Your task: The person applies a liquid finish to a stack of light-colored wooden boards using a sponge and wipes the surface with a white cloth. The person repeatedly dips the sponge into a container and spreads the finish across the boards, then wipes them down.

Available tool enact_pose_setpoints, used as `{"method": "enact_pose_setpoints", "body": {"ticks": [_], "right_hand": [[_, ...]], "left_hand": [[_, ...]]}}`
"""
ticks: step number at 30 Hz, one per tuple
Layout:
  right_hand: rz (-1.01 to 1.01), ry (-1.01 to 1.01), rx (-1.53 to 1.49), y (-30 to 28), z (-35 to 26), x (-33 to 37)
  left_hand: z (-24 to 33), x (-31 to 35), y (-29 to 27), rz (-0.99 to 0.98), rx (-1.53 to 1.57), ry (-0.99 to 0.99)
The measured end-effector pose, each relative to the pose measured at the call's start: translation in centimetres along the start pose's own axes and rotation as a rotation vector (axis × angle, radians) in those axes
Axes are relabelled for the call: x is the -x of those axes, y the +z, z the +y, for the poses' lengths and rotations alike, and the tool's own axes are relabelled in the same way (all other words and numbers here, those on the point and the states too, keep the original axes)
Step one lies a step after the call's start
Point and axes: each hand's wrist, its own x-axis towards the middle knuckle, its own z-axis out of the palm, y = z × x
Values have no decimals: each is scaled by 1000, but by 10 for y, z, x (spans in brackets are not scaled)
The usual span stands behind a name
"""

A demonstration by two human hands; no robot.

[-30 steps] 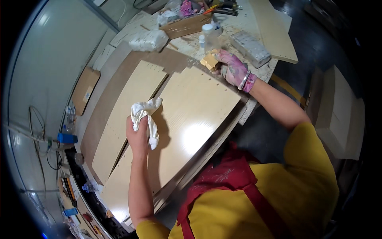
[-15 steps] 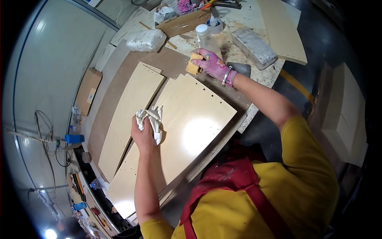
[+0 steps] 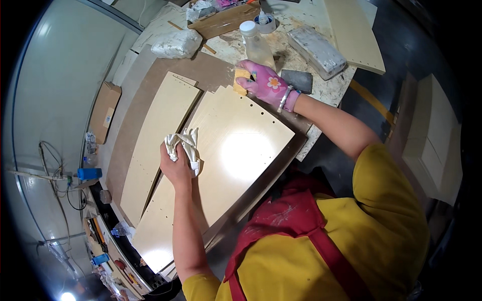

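My left hand (image 3: 175,163) is bare and closed around a crumpled white cloth (image 3: 185,144), which looks like a glove. It rests over the left part of a large pale wooden panel (image 3: 216,175) with small dark holes along its edges. My right hand (image 3: 263,84), in a pink flowered glove, grips a yellow sponge block (image 3: 241,80) between thumb and fingers. The block is at the panel's far corner; whether it touches the wood I cannot tell. A narrower pale panel (image 3: 158,133) lies to the left, alongside the large one.
Beyond my right hand stand a clear bottle with a white cap (image 3: 257,46), a wrapped block (image 3: 317,51) and a dark grey pad (image 3: 297,81). A white plastic-wrapped bundle (image 3: 176,44) and a cardboard box (image 3: 228,21) sit farther back. A curved pale board (image 3: 354,37) lies at far right.
My right hand has brought the sponge block slightly nearer, to the large panel's far corner. My left hand keeps the cloth at about the same place. The whole view has shifted a little.
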Motion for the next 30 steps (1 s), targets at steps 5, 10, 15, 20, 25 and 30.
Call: {"method": "enact_pose_setpoints", "body": {"ticks": [5, 10, 15, 20, 25, 30], "right_hand": [[-12, -63, 117, -21, -10, 40], [-53, 25, 139, -44, -20, 89], [-43, 17, 154, -62, -31, 135], [5, 186, -19, -74, -45, 176], [457, 95, -223, -36, -26, 192], [496, 60, 90, -6, -38, 193]], "left_hand": [[-2, 2, 1, 10, 6, 18], [2, 0, 1, -27, 13, 2], [0, 1, 0, -29, 44, 24], [-6, 0, -2, -33, 40, 52], [-4, 0, -2, -42, 12, 74], [-10, 0, -5, -100, 119, 64]]}}
